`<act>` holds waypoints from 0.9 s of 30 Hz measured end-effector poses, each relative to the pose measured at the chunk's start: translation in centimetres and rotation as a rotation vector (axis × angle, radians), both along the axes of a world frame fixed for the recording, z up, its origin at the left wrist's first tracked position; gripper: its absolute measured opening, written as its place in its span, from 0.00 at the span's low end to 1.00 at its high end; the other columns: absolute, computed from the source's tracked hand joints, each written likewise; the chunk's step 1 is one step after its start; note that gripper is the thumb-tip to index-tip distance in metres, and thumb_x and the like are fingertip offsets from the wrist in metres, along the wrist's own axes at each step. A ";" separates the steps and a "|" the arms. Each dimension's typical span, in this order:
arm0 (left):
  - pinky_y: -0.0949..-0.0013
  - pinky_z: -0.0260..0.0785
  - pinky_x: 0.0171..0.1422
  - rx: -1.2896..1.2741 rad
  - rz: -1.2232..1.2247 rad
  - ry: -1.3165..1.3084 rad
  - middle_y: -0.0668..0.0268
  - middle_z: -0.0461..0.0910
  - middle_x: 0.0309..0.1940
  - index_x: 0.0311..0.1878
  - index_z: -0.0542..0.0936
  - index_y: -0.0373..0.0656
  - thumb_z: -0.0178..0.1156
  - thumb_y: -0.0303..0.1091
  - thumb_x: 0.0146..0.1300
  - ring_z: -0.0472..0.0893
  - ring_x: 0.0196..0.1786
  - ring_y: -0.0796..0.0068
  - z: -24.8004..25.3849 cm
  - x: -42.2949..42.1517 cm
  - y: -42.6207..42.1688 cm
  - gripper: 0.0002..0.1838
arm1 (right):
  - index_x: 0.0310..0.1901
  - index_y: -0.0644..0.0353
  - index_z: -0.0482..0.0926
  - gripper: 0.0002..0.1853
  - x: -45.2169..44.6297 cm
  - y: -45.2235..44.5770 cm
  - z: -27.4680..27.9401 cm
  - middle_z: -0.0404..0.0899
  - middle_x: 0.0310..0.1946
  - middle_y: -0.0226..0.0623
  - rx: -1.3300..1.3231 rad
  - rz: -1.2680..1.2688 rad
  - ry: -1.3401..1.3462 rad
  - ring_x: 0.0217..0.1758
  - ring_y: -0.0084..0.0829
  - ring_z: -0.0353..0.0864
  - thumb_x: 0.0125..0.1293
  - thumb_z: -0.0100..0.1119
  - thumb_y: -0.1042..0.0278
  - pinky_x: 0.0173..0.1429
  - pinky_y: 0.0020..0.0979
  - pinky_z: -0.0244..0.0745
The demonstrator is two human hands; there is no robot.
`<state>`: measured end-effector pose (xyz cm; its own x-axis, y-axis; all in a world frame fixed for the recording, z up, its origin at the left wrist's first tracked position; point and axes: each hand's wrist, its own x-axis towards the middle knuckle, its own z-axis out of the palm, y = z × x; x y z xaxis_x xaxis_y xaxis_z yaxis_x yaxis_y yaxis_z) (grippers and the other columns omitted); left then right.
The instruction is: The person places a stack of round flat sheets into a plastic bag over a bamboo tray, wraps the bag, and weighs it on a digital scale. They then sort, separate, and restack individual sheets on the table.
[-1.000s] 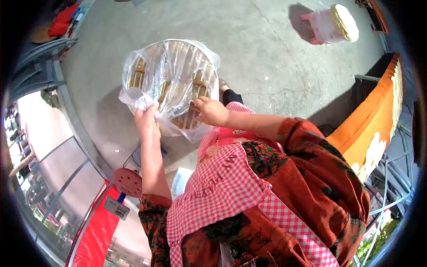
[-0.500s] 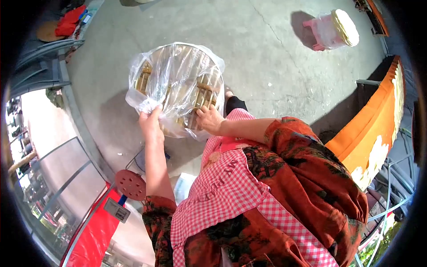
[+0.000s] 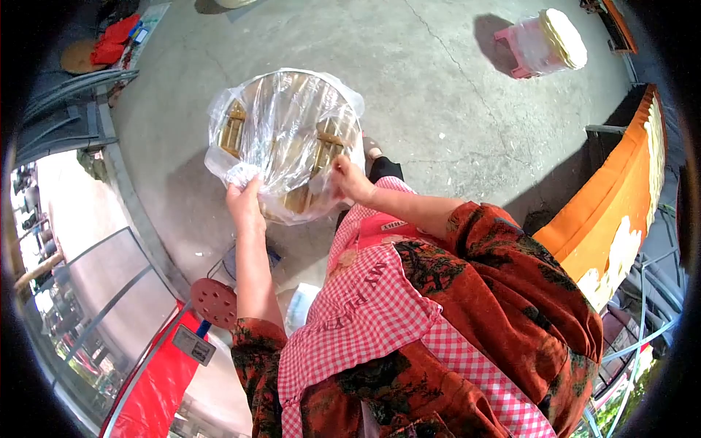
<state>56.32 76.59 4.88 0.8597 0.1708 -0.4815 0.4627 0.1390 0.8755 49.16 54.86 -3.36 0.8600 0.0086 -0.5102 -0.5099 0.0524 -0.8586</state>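
A round wooden-looking slatted piece (image 3: pixel 232 135), with slats and short crossbars showing, sits inside a clear plastic bag (image 3: pixel 281 139). My left hand (image 3: pixel 246 201) is closed around a bunched, gathered part of the bag at the lower left. At the lower right side, my right hand (image 3: pixel 354 182) has its fingers curled in on the bag's edge, pinching the plastic. The underside of the round piece and what supports it are hidden.
A pink stool (image 3: pixel 526 55) with a pale round top stands at the upper right. An orange-sided table (image 3: pixel 602 212) curves along the right. A maroon perforated disc (image 3: pixel 214 300) and a red cloth (image 3: pixel 157 379) are at lower left.
My right hand has moved slightly up along the right side of the bag, and its fingers have curled in more. The left hand keeps its grip on the bunched plastic.
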 end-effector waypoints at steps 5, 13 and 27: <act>0.73 0.69 0.49 0.085 -0.048 0.043 0.68 0.80 0.43 0.50 0.78 0.38 0.63 0.21 0.56 0.78 0.44 0.77 0.7 -0.2 -0.2 0.16 | 0.47 0.56 0.73 0.16 2.0 -2.0 3.9 0.68 0.20 0.27 0.285 0.069 -0.083 0.24 0.23 0.69 0.65 0.59 0.54 0.29 0.24 0.65; 0.61 0.69 0.52 0.673 -0.375 -0.160 0.50 0.78 0.44 0.45 0.76 0.32 0.59 0.23 0.50 0.78 0.46 0.59 -2.0 -2.4 -0.1 0.17 | 0.36 0.65 0.78 0.07 7.5 2.1 8.6 0.76 0.30 0.48 -0.237 0.163 -0.679 0.34 0.45 0.79 0.59 0.58 0.70 0.39 0.40 0.72; 0.70 0.68 0.51 -0.260 0.283 -0.424 0.70 0.76 0.42 0.52 0.74 0.45 0.59 0.29 0.61 0.75 0.45 0.77 -7.3 -4.8 -5.8 0.15 | 0.26 0.53 0.81 0.04 11.4 9.8 8.0 0.81 0.24 0.40 -0.619 1.001 -1.001 0.30 0.44 0.82 0.46 0.59 0.70 0.35 0.42 0.76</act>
